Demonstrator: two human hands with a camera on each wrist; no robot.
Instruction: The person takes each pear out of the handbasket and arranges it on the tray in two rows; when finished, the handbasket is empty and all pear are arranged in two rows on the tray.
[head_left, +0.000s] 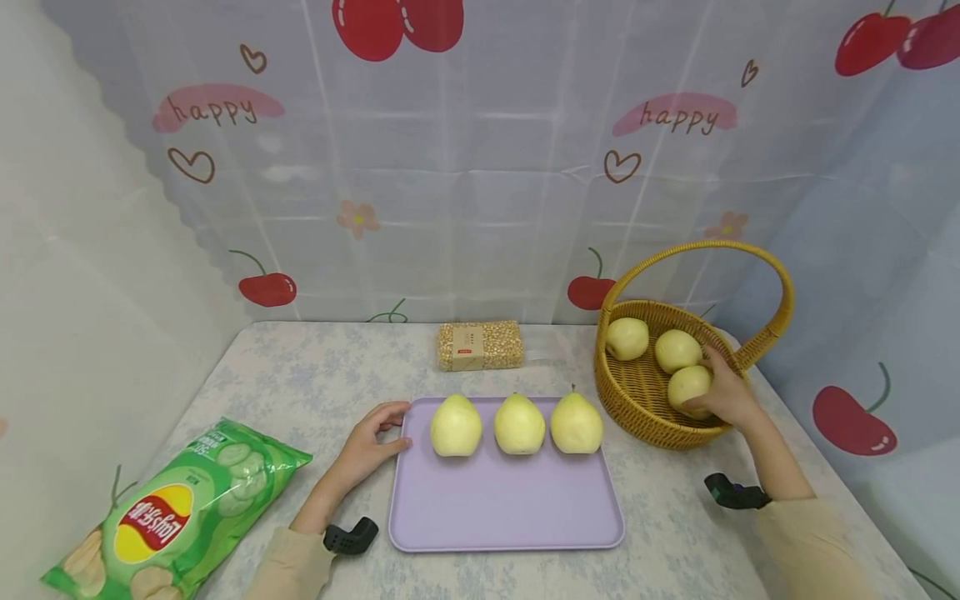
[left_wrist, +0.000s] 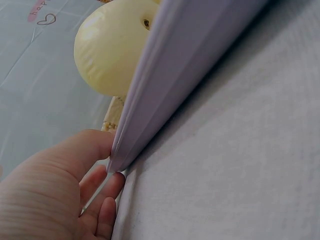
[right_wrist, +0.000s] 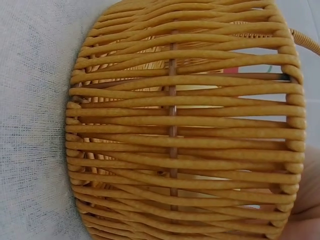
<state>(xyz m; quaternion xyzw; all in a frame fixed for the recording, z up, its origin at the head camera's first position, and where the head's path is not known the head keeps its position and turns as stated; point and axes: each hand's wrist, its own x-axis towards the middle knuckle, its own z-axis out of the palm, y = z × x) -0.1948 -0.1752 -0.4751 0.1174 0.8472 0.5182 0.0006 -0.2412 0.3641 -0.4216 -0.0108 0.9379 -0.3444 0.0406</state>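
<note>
Right hand (head_left: 723,396) reaches into the basket (head_left: 645,400), fingers curled round the nearest pear (head_left: 688,386) to lift it; left hand (head_left: 367,446) pinches the tray (head_left: 502,500) corner, seemingly steadying it on the worktop (head_left: 315,383).

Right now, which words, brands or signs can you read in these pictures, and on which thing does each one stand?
"happy": printed twice on the backdrop cloth, each on a pink brush mark.
Chip bag: a red and yellow round logo, seen upside down; its characters are not legible to me.
Grain pack: the paper label carries small print, too small to read.
Left wrist and right wrist views: no text.
</note>
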